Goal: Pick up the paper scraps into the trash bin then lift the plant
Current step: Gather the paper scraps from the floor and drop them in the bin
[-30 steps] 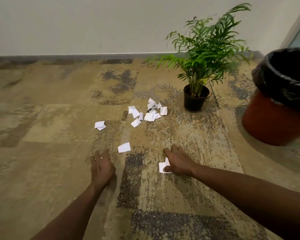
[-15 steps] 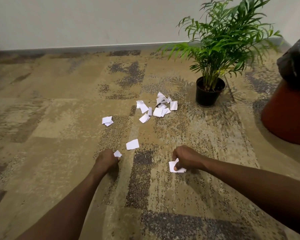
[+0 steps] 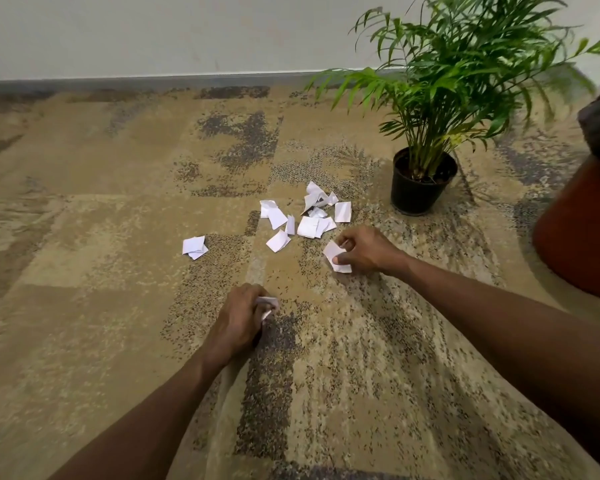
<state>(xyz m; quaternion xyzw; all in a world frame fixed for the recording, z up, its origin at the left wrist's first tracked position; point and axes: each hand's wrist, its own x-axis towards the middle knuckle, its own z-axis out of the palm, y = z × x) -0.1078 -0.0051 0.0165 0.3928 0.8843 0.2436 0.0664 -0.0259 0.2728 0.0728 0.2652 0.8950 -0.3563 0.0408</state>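
Observation:
Several white paper scraps (image 3: 309,218) lie in a loose pile on the carpet, with two more scraps (image 3: 194,245) apart to the left. My right hand (image 3: 364,250) pinches a white scrap (image 3: 333,252) just below the pile. My left hand (image 3: 238,322), nearer to me, grips small scraps (image 3: 269,301) that poke out between its fingers. A green palm plant (image 3: 465,81) stands in a black pot (image 3: 420,188) right of the pile. The orange trash bin (image 3: 582,230) with a black liner is cut off at the right edge.
Patterned tan and grey carpet (image 3: 84,271) covers the floor. A pale wall (image 3: 153,32) with a grey baseboard runs along the back. The plant's fronds reach out over the bin's rim.
My right hand has moved forward to the pile's edge, carrying its scrap. My left hand has closed on the scrap that lay in front of it. The view has shifted left.

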